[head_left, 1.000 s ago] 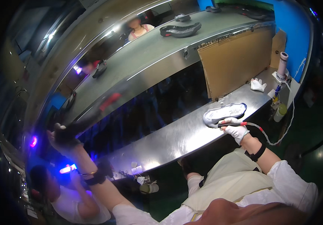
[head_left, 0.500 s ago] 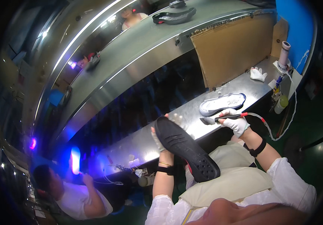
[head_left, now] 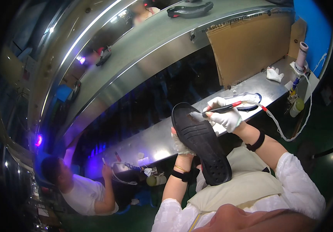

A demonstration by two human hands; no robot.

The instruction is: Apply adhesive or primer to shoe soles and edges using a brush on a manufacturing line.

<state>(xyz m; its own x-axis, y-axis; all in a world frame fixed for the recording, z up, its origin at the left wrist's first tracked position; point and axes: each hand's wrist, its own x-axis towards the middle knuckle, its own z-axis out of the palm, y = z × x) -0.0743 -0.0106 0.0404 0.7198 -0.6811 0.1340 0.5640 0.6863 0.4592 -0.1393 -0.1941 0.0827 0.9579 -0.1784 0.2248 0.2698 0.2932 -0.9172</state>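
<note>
A large black shoe sole [head_left: 202, 135] is tilted in front of me, its perforated heel end resting on the pale cloth over my lap. My left hand [head_left: 181, 144], in a white fingertip-less glove, grips its left edge. In a matching glove, my right hand [head_left: 226, 118] is closed around the black-and-red handle of a flat brush [head_left: 198, 116]. The brush head touches the sole's face near its upper end. A pale hose runs from the handle's back end. Behind my right hand, another sole [head_left: 253, 97] with a white inner face lies on the bench.
The metal bench [head_left: 160, 145] runs across in front, with a cardboard sheet [head_left: 251, 48] standing on it. At right are a spare white glove [head_left: 274, 74], a pink cylinder [head_left: 301, 55] and a yellow-green bottle [head_left: 297, 106]. A co-worker [head_left: 83, 189] sits at left. Soles lie on the conveyor [head_left: 147, 46] beyond.
My right hand has moved left and up with the brush, from beside the sole onto its face. The sole has shifted slightly right and tipped up. The co-worker's glowing piece is no longer visible.
</note>
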